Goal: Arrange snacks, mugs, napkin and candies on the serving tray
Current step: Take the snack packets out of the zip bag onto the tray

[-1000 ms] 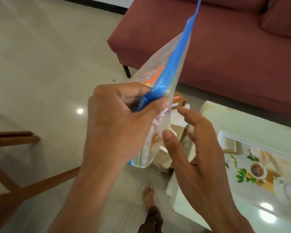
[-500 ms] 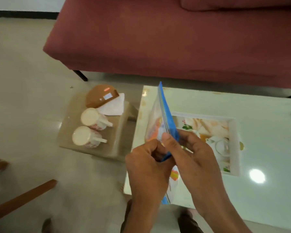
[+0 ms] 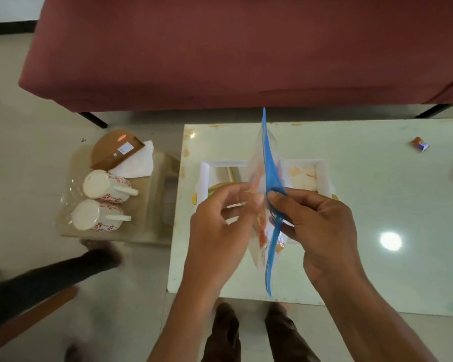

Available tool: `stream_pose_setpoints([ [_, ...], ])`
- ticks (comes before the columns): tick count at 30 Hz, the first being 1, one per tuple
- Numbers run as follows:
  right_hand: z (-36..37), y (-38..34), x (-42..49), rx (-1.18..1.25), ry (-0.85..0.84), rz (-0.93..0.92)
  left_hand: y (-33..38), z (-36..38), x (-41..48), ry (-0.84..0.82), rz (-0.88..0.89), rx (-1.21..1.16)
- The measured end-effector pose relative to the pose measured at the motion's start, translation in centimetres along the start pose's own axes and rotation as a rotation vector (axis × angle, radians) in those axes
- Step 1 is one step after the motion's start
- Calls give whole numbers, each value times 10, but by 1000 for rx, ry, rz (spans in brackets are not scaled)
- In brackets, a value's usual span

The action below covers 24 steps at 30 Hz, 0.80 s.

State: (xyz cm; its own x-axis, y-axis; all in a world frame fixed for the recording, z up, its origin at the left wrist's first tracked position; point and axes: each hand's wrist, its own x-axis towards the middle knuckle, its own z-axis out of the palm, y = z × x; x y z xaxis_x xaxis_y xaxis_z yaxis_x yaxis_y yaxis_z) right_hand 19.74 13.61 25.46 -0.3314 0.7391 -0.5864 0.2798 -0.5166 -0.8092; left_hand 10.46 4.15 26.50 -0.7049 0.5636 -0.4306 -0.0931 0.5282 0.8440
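At frame centre we hold the snack bag [image 3: 268, 176] over the serving tray [image 3: 322, 176], left hand [image 3: 217, 231] pinching its clear film, right hand [image 3: 319, 226] its blue edge; light, limp and slippery, it seems best gripped at the seam.

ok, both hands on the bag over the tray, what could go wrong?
1. Left hand and right hand pinch opposite sides of the snack bag; a hard pull may scatter snacks beyond the tray.
2. Both mugs lie on their sides on the low stand and might roll when grabbed.
3. The lone candy far across the table is easily missed.
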Motion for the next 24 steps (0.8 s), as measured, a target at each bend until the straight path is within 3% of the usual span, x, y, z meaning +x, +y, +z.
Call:
stream_pose_setpoints([
  [10,3,-2,10,-119,-89,-15,1,17,24,85,37,8],
  [16,2,3,18,-51,-180,52,-7,9,36,22,-93,-170],
  [20,1,7,20,117,-128,118,-7,4,41,-25,-183,-309],
  [24,-2,9,22,76,47,28,-7,-2,48,5,-167,-269],
])
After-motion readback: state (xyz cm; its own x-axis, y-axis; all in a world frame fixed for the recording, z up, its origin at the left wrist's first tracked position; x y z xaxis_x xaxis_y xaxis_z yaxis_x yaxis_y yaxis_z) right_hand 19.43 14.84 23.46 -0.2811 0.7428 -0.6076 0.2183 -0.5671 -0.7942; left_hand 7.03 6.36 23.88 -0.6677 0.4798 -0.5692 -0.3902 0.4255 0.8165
